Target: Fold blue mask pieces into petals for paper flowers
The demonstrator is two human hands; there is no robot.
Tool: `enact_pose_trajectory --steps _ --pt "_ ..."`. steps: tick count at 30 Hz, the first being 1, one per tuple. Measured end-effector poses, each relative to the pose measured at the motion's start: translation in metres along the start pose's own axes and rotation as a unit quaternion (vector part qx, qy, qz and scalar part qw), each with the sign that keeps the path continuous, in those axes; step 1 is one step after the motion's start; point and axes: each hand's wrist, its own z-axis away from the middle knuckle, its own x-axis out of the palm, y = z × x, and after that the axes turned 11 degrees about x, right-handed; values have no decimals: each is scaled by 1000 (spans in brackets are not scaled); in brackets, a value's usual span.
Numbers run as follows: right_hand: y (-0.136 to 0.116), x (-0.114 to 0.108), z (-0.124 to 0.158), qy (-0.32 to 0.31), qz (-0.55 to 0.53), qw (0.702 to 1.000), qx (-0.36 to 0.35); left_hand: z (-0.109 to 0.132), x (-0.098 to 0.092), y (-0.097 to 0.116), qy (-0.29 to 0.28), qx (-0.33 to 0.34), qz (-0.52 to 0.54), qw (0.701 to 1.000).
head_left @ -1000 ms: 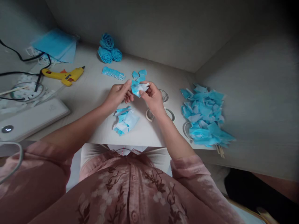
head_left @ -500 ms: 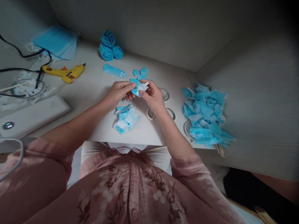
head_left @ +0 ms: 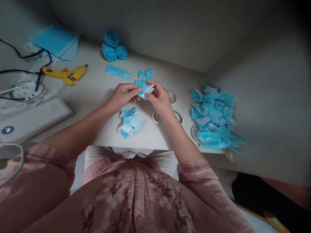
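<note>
A small blue-and-white piece of face-mask fabric [head_left: 143, 92] is pinched between both hands above the table. My left hand [head_left: 123, 94] grips its left side with thumb and fingers. My right hand [head_left: 159, 97] holds the right side, thumb in front and fingers behind. Just beyond lie several small cut blue petals [head_left: 146, 74], with a pleated blue strip [head_left: 118, 72] to their left. Nearer to me is a small heap of blue and white pieces [head_left: 131, 123]. Rolls of tape [head_left: 178, 116] sit partly hidden behind my right wrist.
Three blue fabric roses [head_left: 111, 45] stand at the back. A yellow glue gun [head_left: 69, 75], blue face masks [head_left: 55, 40], cables and a white power bank [head_left: 36, 119] are on the left. A large pile of blue pieces [head_left: 213, 113] covers the right side, with wooden sticks [head_left: 228, 155] below.
The fabric piece has been turned slightly between my fingers, and its lower part looks more folded. Both hands stay in nearly the same place. The view has shifted a little.
</note>
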Motion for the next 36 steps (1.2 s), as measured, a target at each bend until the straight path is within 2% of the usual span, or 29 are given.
enact_pose_trajectory --steps 10,24,31,36 --pt "1 0 -1 -13 -38 999 1 1 2 0 18 16 -13 1000" --pt "8 2 -3 15 2 1000 -9 1 1 -2 -33 -1 9 999" --pt "17 2 -9 25 -22 999 -19 0 2 -4 -9 -1 17 1000" --pt "8 3 -3 49 9 997 -50 0 2 -3 -1 -11 18 1000"
